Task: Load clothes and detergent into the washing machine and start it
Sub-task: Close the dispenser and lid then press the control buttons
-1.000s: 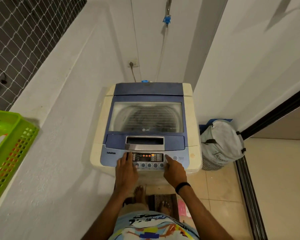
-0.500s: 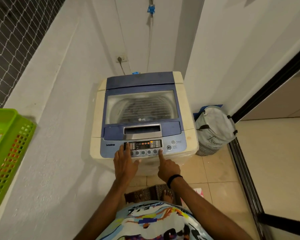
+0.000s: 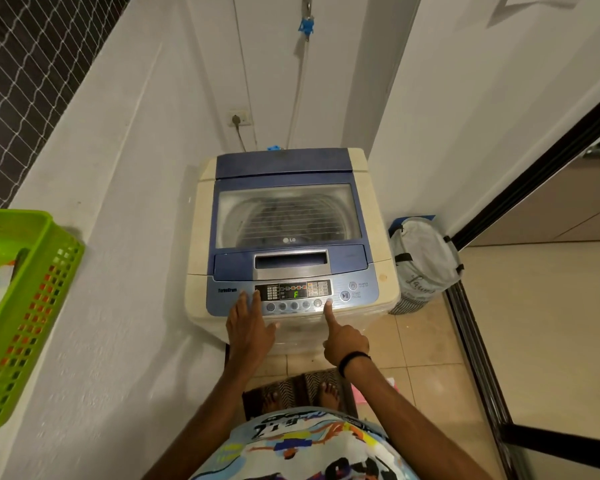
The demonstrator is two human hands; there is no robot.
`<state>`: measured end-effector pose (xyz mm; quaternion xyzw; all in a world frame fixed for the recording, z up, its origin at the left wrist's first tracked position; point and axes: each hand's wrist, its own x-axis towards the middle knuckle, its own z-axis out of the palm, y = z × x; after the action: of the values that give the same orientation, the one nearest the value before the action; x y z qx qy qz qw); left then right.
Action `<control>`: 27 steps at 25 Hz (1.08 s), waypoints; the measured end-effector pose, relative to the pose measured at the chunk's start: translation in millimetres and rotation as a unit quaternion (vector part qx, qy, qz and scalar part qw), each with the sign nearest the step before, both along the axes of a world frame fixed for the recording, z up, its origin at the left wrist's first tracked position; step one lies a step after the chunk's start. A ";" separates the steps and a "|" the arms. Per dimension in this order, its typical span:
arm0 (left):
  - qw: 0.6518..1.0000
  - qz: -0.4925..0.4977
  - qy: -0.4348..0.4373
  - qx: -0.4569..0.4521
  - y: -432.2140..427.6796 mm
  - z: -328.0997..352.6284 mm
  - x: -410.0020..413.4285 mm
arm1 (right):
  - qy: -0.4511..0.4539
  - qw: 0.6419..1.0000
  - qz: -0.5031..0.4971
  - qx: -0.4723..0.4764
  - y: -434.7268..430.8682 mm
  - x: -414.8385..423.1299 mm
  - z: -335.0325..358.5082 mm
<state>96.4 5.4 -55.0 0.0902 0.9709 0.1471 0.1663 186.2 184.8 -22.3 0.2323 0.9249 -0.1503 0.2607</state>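
**Finger on the last button of the control panel**

I see the right hand (image 3: 343, 337) low in the centre of the frame, closed into a loose fist with only the index finger (image 3: 329, 311) stretched out. Its tip touches the rightmost round button (image 3: 328, 301) in the row under the display; the hand grips nothing. A black band sits on that wrist. The left hand (image 3: 249, 327) lies open and flat, fingers spread, and their tips rest on the blue front edge of the control panel (image 3: 293, 296), just left of the display. It also holds nothing.

The display (image 3: 296, 293) shows a green letter "F" and some small red lights above it. To the right of the button row are the start/pause button (image 3: 344, 295) and the power button (image 3: 352, 285), both untouched.

The washing machine (image 3: 291, 244) stands in the middle of the frame against the white wall, with its lid (image 3: 288, 216) closed. Through the clear window I see the drum, and something dark inside, but I cannot tell what it is.

At the right of the machine, on the tiled floor, stands a grey laundry bag (image 3: 423, 258), touching or nearly touching the machine's side. At the left edge of the frame is a green plastic basket (image 3: 32, 306) on the white ledge.
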 end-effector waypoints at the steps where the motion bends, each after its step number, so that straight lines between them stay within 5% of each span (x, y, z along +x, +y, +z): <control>1: 1.000 0.000 0.001 0.002 -0.1 -0.8 -1.1 | -0.001 1.000 -0.005 0.004 0.0 -1.0 -0.4; 9: 1.000 0.021 0.007 0.014 1.1 -4.6 -3.2 | -0.026 0.999 0.015 0.041 7.7 -11.3 -2.9; 27: 0.999 0.020 -0.025 0.025 -3.0 -5.4 -1.4 | 0.058 0.990 -0.113 -0.056 30.3 -0.8 -6.9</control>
<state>95.0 2.4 -60.4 0.0710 0.9640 0.1765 0.1857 185.3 215.2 -29.2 0.3117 0.8963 -0.2437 0.2003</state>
